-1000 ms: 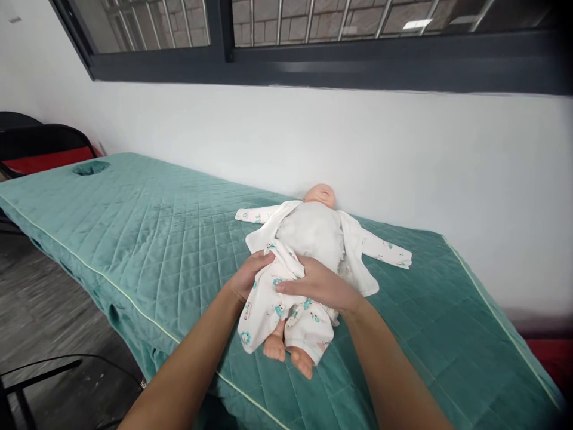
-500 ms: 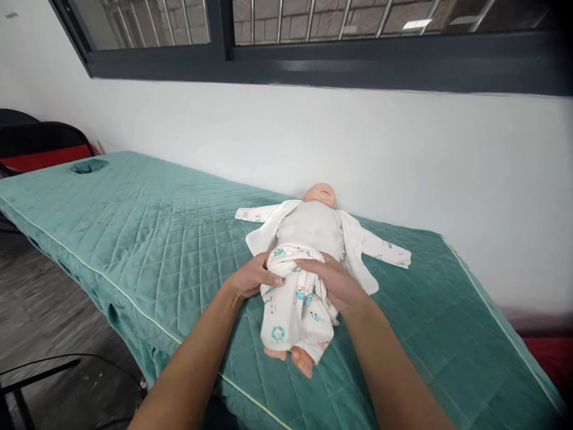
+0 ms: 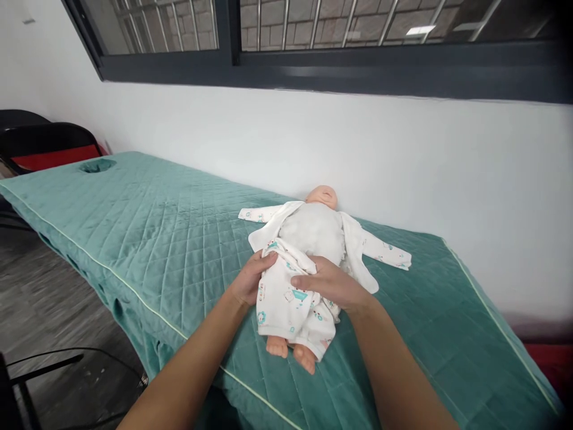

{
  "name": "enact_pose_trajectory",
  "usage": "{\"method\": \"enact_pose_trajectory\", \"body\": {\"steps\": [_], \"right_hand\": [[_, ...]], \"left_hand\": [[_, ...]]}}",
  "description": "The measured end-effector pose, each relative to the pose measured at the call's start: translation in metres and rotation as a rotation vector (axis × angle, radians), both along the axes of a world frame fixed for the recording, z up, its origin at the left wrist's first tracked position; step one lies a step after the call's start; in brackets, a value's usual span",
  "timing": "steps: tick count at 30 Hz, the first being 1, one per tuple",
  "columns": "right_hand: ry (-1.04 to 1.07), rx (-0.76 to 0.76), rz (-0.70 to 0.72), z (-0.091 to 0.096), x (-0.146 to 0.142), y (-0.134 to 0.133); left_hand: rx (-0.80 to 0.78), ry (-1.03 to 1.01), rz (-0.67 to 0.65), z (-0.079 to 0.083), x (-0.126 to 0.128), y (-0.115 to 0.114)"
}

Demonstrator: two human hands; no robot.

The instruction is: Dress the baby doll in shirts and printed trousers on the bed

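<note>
A baby doll (image 3: 316, 230) lies on its back on a teal quilted bed (image 3: 147, 227), head toward the white wall. Its white patterned jacket (image 3: 358, 251) lies open, sleeves spread out to both sides. White patterned trousers (image 3: 286, 304) cover its legs, with both bare feet (image 3: 290, 352) poking out at the near end. My left hand (image 3: 248, 278) grips the trousers' waistband at the doll's left hip side. My right hand (image 3: 326, 283) is closed on the waistband over the doll's belly.
The bed runs along the white wall under a dark-framed window (image 3: 313, 42). A face hole (image 3: 96, 165) sits at the bed's far left end. A black chair with a red seat (image 3: 45, 149) stands beyond it. Dark floor and a metal frame (image 3: 45, 364) lie at lower left.
Both hands have drawn the trousers further up the doll's legs toward its waist; the loose left trouser leg is now smoothed down, and both feet show.
</note>
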State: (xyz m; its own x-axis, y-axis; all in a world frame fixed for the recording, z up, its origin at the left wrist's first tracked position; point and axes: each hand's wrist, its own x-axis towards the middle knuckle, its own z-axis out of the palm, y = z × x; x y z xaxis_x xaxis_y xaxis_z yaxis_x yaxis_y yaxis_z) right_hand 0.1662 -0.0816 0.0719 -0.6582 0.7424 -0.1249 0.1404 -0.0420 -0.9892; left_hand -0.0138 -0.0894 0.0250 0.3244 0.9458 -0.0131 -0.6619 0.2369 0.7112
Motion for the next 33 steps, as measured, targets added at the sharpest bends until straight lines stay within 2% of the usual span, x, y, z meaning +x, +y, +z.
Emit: {"method": "enact_pose_trajectory", "body": {"steps": [6,11,14,17,20,23,26,30,33], "right_hand": [[-0.061,0.153,0.069,0.003,0.001,-0.002],[-0.112,0.236,0.142,-0.001,-0.002,-0.002],[-0.216,0.347,0.162,-0.004,-0.004,-0.001],[-0.346,0.426,0.187,-0.006,-0.005,0.000],[-0.395,0.482,0.224,-0.009,-0.006,0.000],[-0.449,0.574,0.212,-0.011,-0.008,-0.001],[-0.486,0.599,0.198,-0.014,-0.010,-0.001],[-0.500,0.601,0.184,-0.016,-0.012,-0.002],[-0.565,0.637,0.152,-0.014,-0.014,-0.005]], "left_hand": [[-0.073,-0.010,-0.001,0.016,0.001,-0.038],[-0.192,0.027,0.095,0.026,0.003,-0.081],[-0.309,0.016,0.207,0.031,0.014,-0.112],[-0.421,-0.042,0.300,0.028,0.031,-0.145],[-0.479,-0.029,0.344,0.016,0.044,-0.168],[-0.534,0.012,0.436,0.002,0.042,-0.176],[-0.480,0.110,0.450,-0.011,0.027,-0.173],[-0.302,0.438,0.474,-0.024,0.002,-0.161],[-0.237,0.668,0.456,-0.025,-0.008,-0.148]]}}
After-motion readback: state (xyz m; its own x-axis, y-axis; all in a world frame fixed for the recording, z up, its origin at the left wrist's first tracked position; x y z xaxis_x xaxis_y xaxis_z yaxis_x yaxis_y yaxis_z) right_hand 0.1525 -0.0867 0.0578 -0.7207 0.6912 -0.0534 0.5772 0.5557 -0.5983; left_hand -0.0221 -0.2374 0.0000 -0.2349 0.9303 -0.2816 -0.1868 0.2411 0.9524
